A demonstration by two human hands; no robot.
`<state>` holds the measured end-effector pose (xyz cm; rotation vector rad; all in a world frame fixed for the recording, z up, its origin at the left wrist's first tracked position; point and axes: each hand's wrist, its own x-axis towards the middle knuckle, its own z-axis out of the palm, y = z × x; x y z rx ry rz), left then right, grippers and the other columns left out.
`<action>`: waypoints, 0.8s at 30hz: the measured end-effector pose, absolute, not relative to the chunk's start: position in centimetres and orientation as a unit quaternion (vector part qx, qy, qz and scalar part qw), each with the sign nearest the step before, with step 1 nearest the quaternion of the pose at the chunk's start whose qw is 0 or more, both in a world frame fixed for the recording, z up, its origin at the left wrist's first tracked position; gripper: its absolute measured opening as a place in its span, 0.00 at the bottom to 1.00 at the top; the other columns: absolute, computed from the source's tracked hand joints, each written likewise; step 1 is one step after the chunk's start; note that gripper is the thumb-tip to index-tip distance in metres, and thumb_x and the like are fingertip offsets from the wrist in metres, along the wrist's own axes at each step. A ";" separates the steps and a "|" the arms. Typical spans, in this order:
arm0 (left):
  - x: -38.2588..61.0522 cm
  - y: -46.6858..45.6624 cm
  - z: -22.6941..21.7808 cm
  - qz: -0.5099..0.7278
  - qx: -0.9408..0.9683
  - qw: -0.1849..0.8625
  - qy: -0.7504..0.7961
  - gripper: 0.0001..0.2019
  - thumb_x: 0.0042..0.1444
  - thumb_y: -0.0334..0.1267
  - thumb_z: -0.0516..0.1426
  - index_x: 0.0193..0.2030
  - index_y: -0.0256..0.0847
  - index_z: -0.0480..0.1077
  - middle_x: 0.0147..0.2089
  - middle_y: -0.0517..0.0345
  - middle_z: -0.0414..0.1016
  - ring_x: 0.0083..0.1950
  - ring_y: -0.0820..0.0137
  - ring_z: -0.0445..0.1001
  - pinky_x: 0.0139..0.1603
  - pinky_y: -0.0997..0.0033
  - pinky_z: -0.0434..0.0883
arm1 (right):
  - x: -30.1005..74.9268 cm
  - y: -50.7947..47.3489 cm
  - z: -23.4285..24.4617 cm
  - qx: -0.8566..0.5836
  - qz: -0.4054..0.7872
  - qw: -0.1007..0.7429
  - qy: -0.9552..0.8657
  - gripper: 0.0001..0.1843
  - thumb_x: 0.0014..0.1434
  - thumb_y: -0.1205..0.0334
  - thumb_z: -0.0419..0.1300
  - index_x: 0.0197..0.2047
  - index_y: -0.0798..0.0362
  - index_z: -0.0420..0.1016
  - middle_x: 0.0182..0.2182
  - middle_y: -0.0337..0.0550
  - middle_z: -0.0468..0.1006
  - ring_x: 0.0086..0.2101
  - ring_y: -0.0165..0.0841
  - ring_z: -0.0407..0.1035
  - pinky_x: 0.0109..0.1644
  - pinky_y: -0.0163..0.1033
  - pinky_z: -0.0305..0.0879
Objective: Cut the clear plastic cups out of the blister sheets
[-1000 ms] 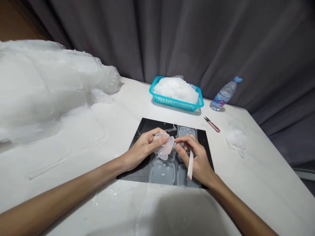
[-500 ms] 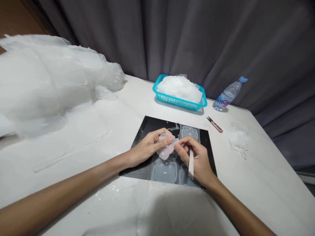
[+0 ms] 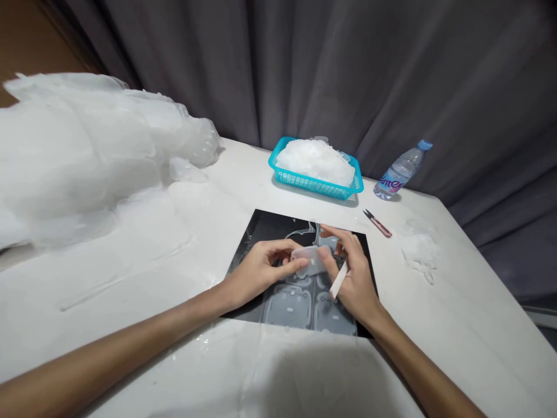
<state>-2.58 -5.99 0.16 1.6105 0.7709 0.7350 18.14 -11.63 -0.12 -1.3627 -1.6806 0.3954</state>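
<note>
My left hand (image 3: 270, 264) pinches a small translucent white plastic-like piece (image 3: 311, 259) with rounded edges between thumb and fingers. My right hand (image 3: 352, 273) is on the piece's right side, its thumb against it and its index finger stretched out above. A narrow flat white stick (image 3: 339, 281) is tucked in the right hand and juts out below the palm; its other end is hidden. Under both hands lies a black mat (image 3: 248, 255) bearing a clear sheet of rounded-square moulded shapes (image 3: 288, 306).
Behind the mat stands a blue basket (image 3: 313, 184) heaped with white translucent pieces. A tilted-looking water bottle (image 3: 400, 173), small thread snips (image 3: 378, 224) and clear scraps (image 3: 420, 247) are on the right. A large pile of translucent sheets (image 3: 100, 157) fills the left.
The translucent piece has been turned from facing me to a flatter, edge-on tilt. My right index finger has stretched out, and the white stick has swung to a slant.
</note>
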 end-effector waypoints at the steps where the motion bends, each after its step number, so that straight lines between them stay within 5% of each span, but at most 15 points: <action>1: -2.6 -6.1 0.3 0.313 0.706 0.539 0.336 0.12 0.64 0.45 0.65 0.36 0.38 0.78 0.32 0.62 0.71 0.33 0.73 0.66 0.35 0.71 0.62 | 18.0 -11.7 0.0 -0.532 0.158 0.454 -0.697 0.16 0.73 0.57 0.58 0.62 0.44 0.73 0.52 0.44 0.79 0.44 0.38 0.68 0.49 0.45 0.66; 6: -2.9 -6.5 0.5 0.365 0.759 0.438 0.314 0.08 0.67 0.40 0.63 0.38 0.39 0.80 0.35 0.60 0.73 0.36 0.72 0.69 0.38 0.71 0.65 | 18.0 -11.9 0.0 -0.505 0.165 0.475 -0.702 0.07 0.71 0.63 0.62 0.50 0.44 0.79 0.40 0.39 0.81 0.41 0.37 0.67 0.46 0.43 0.64; 24: -2.8 -7.2 0.6 0.440 0.796 0.306 0.280 0.02 0.66 0.35 0.64 0.42 0.41 0.79 0.34 0.60 0.75 0.36 0.72 0.71 0.40 0.71 0.69 | 18.5 -11.6 -1.2 -0.525 0.206 0.466 -0.682 0.04 0.70 0.62 0.63 0.45 0.46 0.80 0.37 0.38 0.75 0.37 0.33 0.69 0.42 0.40 0.66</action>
